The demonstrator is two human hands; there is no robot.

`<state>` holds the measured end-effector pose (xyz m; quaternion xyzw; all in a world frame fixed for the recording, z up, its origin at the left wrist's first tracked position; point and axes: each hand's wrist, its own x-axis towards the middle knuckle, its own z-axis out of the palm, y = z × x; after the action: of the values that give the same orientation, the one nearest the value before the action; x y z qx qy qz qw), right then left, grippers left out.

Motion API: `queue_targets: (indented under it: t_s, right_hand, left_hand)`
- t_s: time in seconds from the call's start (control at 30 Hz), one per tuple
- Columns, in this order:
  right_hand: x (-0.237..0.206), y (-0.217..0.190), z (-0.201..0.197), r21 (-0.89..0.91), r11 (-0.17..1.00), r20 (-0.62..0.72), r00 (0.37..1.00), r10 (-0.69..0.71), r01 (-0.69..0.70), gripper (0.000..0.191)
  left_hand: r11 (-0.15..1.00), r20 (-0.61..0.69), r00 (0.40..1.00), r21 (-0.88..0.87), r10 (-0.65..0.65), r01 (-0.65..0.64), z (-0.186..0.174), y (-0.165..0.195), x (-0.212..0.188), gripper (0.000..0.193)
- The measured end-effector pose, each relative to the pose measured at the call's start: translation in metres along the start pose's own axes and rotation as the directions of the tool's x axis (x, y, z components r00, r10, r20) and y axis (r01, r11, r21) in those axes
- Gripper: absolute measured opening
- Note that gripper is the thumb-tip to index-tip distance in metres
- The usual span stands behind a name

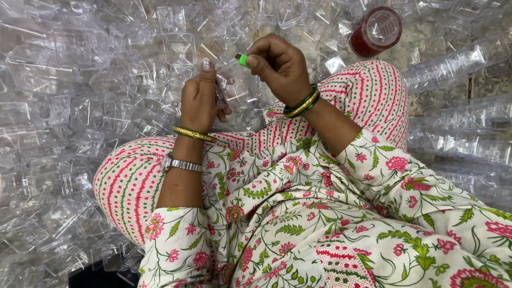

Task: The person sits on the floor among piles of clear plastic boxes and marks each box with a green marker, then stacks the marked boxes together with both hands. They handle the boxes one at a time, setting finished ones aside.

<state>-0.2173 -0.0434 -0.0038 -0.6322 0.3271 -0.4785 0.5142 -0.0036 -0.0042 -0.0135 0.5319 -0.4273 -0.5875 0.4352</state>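
My left hand (pixel 200 98) grips a small clear plastic box (pixel 230 82), thumb up along its side. My right hand (pixel 277 64) is closed on a small green-handled tool (pixel 242 60), whose tip touches the top edge of the box. Both hands hover just above my crossed knees, over a heap of clear plastic boxes. Gold and green bangles sit on both wrists, and a metal watch is on the left wrist.
A deep pile of clear plastic boxes (pixel 80 106) spreads left and ahead of me. A red-tinted round jar (pixel 376 31) lies at the upper right. Stacked rows of clear containers (pixel 458 61) lie to the right. My floral-clothed legs (pixel 298 213) fill the lower frame.
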Motion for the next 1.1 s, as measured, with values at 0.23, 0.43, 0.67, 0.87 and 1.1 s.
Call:
queue_targets:
  t_s: [0.23, 0.43, 0.67, 0.87, 1.1]
  right_hand:
    - [-0.006, 0.003, 0.008, -0.002, 0.999, -0.028, 0.998, -0.054, 0.054, 0.008]
    - [-0.010, 0.007, 0.011, 0.032, 0.999, -0.022, 0.999, -0.029, 0.030, 0.009]
    - [-0.013, 0.010, 0.018, 0.025, 0.999, -0.033, 0.999, -0.036, 0.037, 0.011]
    - [-0.014, 0.010, 0.017, 0.023, 0.998, -0.021, 0.998, -0.051, 0.051, 0.013]
    - [-0.013, 0.008, 0.014, 0.025, 1.000, 0.017, 1.000, 0.000, 0.000, 0.015]
  left_hand:
    - [0.997, -0.010, 0.998, -0.038, -0.060, 0.060, 0.003, 0.002, 0.000, 0.065]
    - [0.998, -0.068, 0.997, -0.043, -0.048, 0.045, 0.006, -0.003, 0.000, 0.060]
    - [0.999, -0.139, 0.990, 0.028, -0.035, 0.039, 0.008, -0.006, 0.000, 0.064]
    - [0.999, -0.112, 0.992, -0.017, -0.049, 0.047, 0.007, -0.009, 0.002, 0.056]
    - [0.999, -0.133, 0.990, -0.030, -0.040, 0.037, 0.008, -0.010, 0.003, 0.049]
